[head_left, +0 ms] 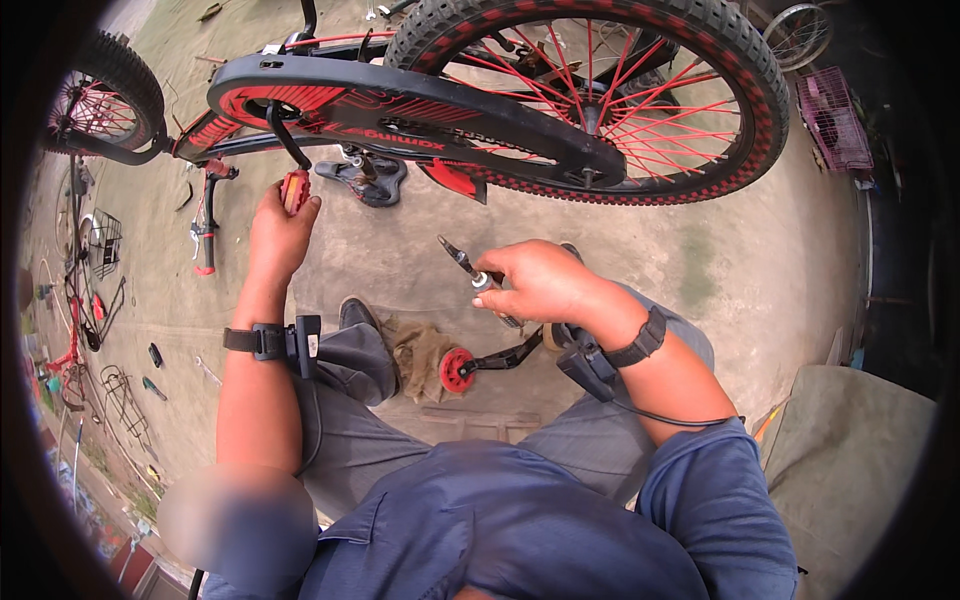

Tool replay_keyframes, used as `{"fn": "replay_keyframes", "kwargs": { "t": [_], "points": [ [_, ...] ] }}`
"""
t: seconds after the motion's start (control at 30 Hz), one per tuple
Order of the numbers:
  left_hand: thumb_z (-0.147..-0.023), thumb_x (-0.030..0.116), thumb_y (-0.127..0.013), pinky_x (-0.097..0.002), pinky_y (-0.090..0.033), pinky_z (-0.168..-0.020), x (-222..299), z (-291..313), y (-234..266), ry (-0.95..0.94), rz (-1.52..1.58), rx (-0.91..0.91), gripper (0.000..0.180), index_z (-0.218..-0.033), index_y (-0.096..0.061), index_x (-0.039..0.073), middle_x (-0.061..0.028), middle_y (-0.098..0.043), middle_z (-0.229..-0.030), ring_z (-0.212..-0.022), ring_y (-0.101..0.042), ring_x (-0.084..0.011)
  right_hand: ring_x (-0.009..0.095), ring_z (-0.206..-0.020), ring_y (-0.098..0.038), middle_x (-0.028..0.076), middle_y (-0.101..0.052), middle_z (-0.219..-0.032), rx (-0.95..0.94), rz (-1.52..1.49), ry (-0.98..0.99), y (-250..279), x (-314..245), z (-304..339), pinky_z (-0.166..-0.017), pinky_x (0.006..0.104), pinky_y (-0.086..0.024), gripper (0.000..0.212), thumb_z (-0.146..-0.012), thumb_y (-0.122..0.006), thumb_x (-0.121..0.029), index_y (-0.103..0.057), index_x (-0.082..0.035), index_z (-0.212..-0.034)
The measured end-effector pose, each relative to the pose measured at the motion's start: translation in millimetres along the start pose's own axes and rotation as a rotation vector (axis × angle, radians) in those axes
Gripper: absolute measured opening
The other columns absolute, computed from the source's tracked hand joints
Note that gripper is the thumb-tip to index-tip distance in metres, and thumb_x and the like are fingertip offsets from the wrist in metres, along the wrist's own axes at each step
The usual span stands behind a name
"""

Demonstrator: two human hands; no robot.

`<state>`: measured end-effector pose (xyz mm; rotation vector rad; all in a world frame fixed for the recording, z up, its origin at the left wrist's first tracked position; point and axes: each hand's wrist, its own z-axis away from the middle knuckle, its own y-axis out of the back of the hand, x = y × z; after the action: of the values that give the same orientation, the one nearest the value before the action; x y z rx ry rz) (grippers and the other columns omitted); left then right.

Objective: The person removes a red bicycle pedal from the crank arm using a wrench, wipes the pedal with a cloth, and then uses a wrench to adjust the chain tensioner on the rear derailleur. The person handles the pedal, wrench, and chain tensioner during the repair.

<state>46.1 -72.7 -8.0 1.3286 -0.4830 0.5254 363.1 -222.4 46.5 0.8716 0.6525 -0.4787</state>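
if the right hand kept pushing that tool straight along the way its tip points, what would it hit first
The right hand holds a slim tool whose tip aims up and to the left. On that line the first thing looks to be the black saddle lying on the concrete, then the chain guard above it, though depth is hard to judge here.

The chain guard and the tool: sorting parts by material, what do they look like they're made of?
Chain guard: probably moulded plastic, matt black with red graphics and soft rounded edges. Tool in the right hand: seemingly metal, a dark slim shaft with a bright silvery collar.
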Motion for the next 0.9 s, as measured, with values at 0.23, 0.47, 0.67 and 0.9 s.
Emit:
{"fn": "replay_keyframes", "kwargs": {
  "t": [0.23,0.47,0.67,0.9],
  "points": [
    [-0.090,0.035,-0.073,-0.0386,-0.050,-0.097,-8.1,-12.0,-6.4,-0.048,0.022,0.186,0.066,-0.137,-0.052,-0.007,-0.0240,-0.065,-0.126,-0.111,-0.067,-0.0314,0.034,-0.082,-0.067,0.013,-0.070,-0.086,0.012,0.066,0.014,5.5,-3.0,5.5,-0.070,0.0455,-0.050,0.033,-0.084,-0.074,-0.033,-0.069,-0.009,-0.106],
    [-0.094,0.024,-0.071,-0.0381,-0.043,-0.109,-3.8,-12.5,2.0,-0.094,0.143,0.255,0.059,-0.139,-0.050,-0.008,-0.0241,-0.058,-0.137,-0.128,-0.057,-0.0298,0.035,-0.083,-0.067,0.013,-0.069,-0.085,-0.004,0.120,0.022,3.6,-0.4,1.7,-0.070,0.0456,-0.050,0.033,-0.084,-0.074,-0.032,-0.068,-0.009,-0.107],
    [-0.096,0.017,-0.069,-0.0368,-0.042,-0.109,-1.2,-13.5,11.6,-0.093,0.312,0.298,0.054,-0.139,-0.049,-0.007,-0.0205,-0.058,-0.138,-0.129,-0.056,-0.0263,0.034,-0.083,-0.068,0.012,-0.070,-0.087,0.004,0.135,0.021,-2.4,6.4,-1.3,-0.070,0.0447,-0.051,0.033,-0.084,-0.074,-0.033,-0.068,-0.009,-0.106],
    [-0.095,0.019,-0.069,-0.0311,-0.046,-0.103,-1.6,-5.1,47.2,-0.091,0.646,0.427,0.047,-0.133,-0.054,-0.005,-0.0149,-0.063,-0.128,-0.119,-0.060,-0.0191,0.033,-0.093,-0.069,0.011,-0.072,-0.094,-0.134,0.237,-0.236,-60.3,60.8,-35.2,-0.077,0.0464,-0.054,0.030,-0.083,-0.073,-0.036,-0.071,-0.012,-0.100]
  ]
}}
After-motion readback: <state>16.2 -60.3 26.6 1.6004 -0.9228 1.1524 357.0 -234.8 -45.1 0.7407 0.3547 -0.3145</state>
